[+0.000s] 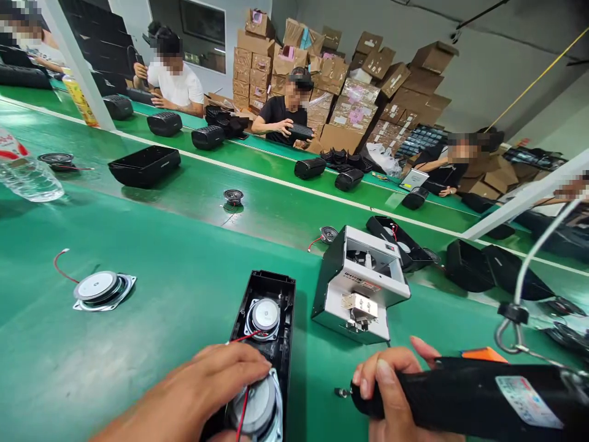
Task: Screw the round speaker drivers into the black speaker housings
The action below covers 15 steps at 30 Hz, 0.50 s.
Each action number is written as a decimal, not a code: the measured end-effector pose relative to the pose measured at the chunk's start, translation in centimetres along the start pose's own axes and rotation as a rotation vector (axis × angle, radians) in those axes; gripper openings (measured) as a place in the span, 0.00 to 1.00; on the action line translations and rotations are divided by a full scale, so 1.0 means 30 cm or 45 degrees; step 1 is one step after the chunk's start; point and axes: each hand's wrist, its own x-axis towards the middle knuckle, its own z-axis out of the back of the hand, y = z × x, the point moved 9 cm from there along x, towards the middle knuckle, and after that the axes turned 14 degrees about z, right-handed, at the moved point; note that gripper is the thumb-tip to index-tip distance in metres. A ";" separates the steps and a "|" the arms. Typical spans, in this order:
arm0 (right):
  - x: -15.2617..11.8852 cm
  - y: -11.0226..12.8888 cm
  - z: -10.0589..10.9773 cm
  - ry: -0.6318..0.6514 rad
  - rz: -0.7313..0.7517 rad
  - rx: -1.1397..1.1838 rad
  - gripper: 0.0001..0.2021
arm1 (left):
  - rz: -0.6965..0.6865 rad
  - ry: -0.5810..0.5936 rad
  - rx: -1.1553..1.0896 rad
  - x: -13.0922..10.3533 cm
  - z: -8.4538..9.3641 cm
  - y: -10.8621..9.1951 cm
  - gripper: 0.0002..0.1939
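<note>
On the green bench (138,344), the left hand (207,380) presses spread fingers (248,362) on the black plastic speaker housing (269,319); the right hand (391,393) fingers wrap the black electric screwdriver (464,396).

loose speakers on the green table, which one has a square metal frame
The large speaker lying alone at the left, with a red wire. The two small ones farther back are round.

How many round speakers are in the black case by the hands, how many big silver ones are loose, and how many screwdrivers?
Speakers in the black case: 2
Loose silver speaker: 1
Electric screwdriver: 1
Total: 4
</note>
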 end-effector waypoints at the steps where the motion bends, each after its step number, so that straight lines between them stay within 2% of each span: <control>1: 0.023 0.013 -0.002 0.024 0.037 -0.005 0.23 | -0.100 -0.041 0.073 0.013 0.016 -0.028 0.41; 4: 0.099 0.060 -0.005 -0.055 0.108 -0.003 0.27 | -0.367 -0.150 0.263 0.028 0.048 -0.088 0.44; 7: 0.172 0.111 -0.020 -0.164 0.224 -0.006 0.32 | -0.525 -0.219 0.303 0.035 0.041 -0.110 0.42; 11: 0.250 0.131 -0.035 -0.191 0.381 -0.049 0.33 | -0.629 -0.355 0.326 0.048 -0.004 -0.065 0.42; 15: 0.301 0.133 -0.043 -0.185 0.498 -0.069 0.32 | -0.686 -0.405 0.355 0.053 -0.038 -0.015 0.41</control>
